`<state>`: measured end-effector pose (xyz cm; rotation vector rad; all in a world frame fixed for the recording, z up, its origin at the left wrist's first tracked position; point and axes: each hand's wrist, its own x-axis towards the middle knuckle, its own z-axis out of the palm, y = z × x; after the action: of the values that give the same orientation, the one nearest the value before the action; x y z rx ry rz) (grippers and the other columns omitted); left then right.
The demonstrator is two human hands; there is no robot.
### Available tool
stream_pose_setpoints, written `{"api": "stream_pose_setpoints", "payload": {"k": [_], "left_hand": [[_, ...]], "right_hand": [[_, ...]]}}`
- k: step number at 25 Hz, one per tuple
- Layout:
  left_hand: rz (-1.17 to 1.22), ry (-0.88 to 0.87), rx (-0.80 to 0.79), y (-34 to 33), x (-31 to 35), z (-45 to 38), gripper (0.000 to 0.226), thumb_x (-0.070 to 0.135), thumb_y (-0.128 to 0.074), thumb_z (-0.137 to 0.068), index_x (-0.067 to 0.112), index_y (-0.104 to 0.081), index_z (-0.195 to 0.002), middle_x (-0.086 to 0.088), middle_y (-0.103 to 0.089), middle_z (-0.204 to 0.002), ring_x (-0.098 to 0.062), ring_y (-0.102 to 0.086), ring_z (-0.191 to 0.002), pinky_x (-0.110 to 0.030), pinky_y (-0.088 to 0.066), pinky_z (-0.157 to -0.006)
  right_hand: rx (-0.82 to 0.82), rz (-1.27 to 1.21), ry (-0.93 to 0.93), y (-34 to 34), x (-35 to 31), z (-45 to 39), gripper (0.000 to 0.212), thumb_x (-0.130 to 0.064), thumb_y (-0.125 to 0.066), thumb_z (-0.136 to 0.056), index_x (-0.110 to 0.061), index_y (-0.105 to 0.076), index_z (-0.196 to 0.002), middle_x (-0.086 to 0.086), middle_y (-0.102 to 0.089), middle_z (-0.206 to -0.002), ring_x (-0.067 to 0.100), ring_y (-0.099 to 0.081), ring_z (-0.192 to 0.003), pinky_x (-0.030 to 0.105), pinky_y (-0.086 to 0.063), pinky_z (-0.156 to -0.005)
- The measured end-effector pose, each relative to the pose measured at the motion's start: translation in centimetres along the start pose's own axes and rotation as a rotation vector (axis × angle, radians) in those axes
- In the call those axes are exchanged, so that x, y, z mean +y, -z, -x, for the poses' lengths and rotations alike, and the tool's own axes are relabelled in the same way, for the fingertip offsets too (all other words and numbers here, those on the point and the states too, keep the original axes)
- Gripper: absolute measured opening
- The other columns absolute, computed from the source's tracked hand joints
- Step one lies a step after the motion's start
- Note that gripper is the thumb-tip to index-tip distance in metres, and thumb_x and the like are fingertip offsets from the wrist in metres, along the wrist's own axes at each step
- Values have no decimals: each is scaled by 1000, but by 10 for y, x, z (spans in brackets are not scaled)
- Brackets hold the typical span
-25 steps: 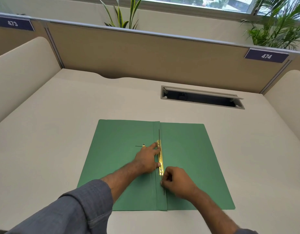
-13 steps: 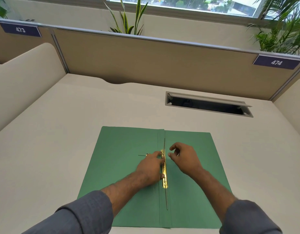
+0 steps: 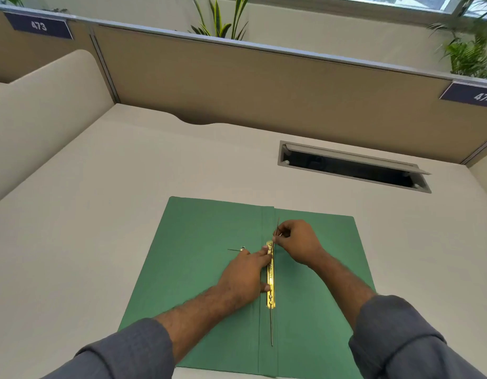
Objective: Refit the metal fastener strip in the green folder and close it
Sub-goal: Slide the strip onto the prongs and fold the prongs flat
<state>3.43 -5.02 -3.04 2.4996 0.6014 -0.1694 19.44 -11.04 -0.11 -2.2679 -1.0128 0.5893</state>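
The green folder [image 3: 198, 269] lies open and flat on the desk. A gold metal fastener strip [image 3: 270, 280] runs along its centre fold, with a thin metal prong [image 3: 271, 326] sticking out towards me and another at the far end. My left hand [image 3: 243, 272] presses on the strip from the left, finger and thumb against its edge. My right hand [image 3: 298, 243] pinches the far prong between its fingertips just past the strip's far end. A small tag with a thin line [image 3: 238, 249] lies on the left flap.
The folder rests on a beige desk [image 3: 105, 214]. A cable slot [image 3: 351, 166] with a raised lid is set into the desk at the back right. Partition walls [image 3: 264, 83] close off the back and the left side, with plants behind.
My right hand moved from the strip's near end to its far end and closed on the far prong. My left hand has stayed pressed on the strip.
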Motion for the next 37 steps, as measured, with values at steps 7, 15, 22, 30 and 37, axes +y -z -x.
{"api": "stream_pose_setpoints", "payload": {"k": [7, 15, 22, 30, 37], "left_hand": [[-42, -1, -3, -1, 2, 0, 87, 29, -74, -83, 24, -24, -154, 6, -23, -164, -28, -40, -131, -41, -39, -109], [-191, -4, -51, 5, 8, -7, 82, 29, -77, -80, 18, -33, -149, -4, -30, -157, -31, -44, -129, -47, -47, -102], [-183, 29, -63, 9, 12, -12, 78, 30, -82, -75, 17, -45, -142, -1, -26, -157, -29, -49, -124, -46, -50, -99], [-178, 1, -58, 7, 8, -10, 82, 29, -78, -79, 20, -36, -149, -3, -28, -156, -29, -46, -129, -46, -48, -102], [-77, -11, -36, 3, 2, -8, 82, 30, -77, -80, 23, -35, -150, 0, -20, -160, -27, -36, -139, -42, -38, -113]], "right_hand": [[-48, -47, -97, -5, 5, -14, 5, -6, -72, -79, -1, -70, -78, 10, -70, -78, 17, -58, -67, 30, -50, -64], [-104, 27, -46, -11, 3, -23, 6, -7, -72, -78, -1, -72, -81, 1, -64, -70, 14, -57, -65, 26, -45, -64], [-166, 83, 5, -18, -6, -27, 5, -2, -68, -78, -5, -72, -80, 5, -69, -72, 12, -63, -61, 30, -56, -66], [21, 43, -147, -20, 10, -22, 9, -13, -69, -73, -15, -62, -76, -4, -63, -73, 15, -60, -71, 30, -49, -62], [85, -40, -156, -23, 25, 9, 9, -24, -68, -81, -19, -62, -78, -8, -60, -71, 11, -57, -67, 22, -37, -53]]}}
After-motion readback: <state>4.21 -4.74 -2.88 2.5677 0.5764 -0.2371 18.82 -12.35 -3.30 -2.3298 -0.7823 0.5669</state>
